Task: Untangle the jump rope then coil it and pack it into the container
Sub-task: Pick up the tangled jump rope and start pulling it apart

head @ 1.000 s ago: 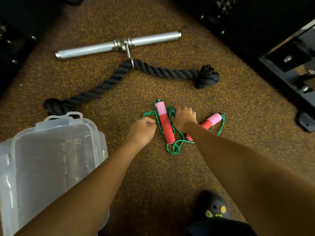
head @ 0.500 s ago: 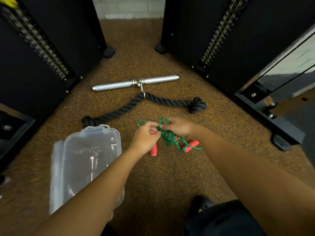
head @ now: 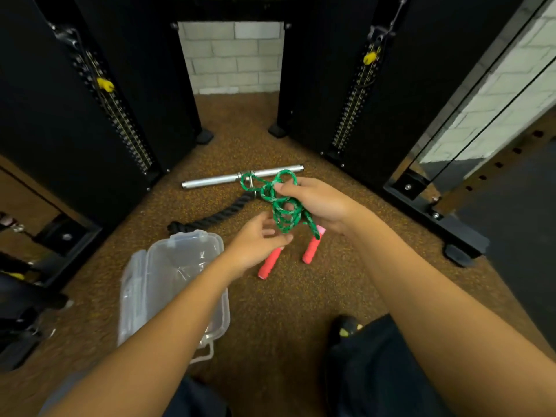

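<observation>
The jump rope is a tangled bunch of green cord [head: 281,207] with two red handles. My right hand [head: 316,203] grips the tangle and holds it up above the floor. One handle [head: 311,249] dangles under that hand. The other handle [head: 268,263] sticks out below my left hand [head: 255,242], which hovers just left of the cord with its fingers loosely spread; no grip on the handle shows. The clear plastic container [head: 192,236] lies open on the floor at the lower left of my hands, its lid folded out to the left.
A silver bar [head: 216,179] and a thick black rope [head: 216,216] lie on the brown speckled floor beyond my hands. Black weight-stack columns stand left [head: 120,115] and right [head: 355,109]. A black machine base [head: 436,218] runs along the right. My shoe [head: 346,326] is below.
My right hand has lifted the green tangle off the floor, so both handles now hang. My left hand has loosened from the cord. My head has tilted up, showing the machines.
</observation>
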{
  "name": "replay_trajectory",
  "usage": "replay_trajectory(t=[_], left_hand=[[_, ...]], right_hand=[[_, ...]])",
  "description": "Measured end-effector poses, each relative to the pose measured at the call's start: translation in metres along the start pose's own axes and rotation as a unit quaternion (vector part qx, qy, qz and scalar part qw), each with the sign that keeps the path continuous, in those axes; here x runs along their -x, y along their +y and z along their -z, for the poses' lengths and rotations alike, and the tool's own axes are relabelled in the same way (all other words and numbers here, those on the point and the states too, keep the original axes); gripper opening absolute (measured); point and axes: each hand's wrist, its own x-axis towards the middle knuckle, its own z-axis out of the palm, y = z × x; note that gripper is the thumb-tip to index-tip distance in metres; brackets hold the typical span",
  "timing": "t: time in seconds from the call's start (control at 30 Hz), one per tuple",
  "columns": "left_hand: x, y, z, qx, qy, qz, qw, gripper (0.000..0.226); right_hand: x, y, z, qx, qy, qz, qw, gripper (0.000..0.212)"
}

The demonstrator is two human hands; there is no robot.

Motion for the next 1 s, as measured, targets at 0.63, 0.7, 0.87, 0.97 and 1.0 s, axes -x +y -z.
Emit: replay_trajectory(t=[0.63, 0.7, 0.87, 0.97, 1.0], left_hand=[[0.006, -0.015, 0.008, 0.262, 0.043, 0.112, 0.958, 0.022], [0.009, -0.006, 0.015, 0.112, 0.054, 0.078, 0.989, 0.021], [0.021, 0.013, 0.024, -0.173, 0.035, -0.012, 0.984, 0.021], [0.023, 0.022, 0.024, -0.197, 0.028, -0.029, 0.98, 0.018], [0.022, 0.022, 0.025, -0.195, 0.034, -0.032, 0.98, 0.017]], right_hand=[[0.005, 0.028, -0.007, 0.259, -0.117, -0.018, 0.959, 0.032], [0.009, 0.034, -0.004, 0.233, -0.063, 0.004, 0.97, 0.036], [0.015, 0.05, 0.001, 0.359, -0.015, 0.039, 0.932, 0.078], [0.012, 0.048, -0.011, 0.388, -0.029, 0.074, 0.918, 0.067], [0.01, 0.048, -0.011, 0.381, -0.028, 0.087, 0.92, 0.056]])
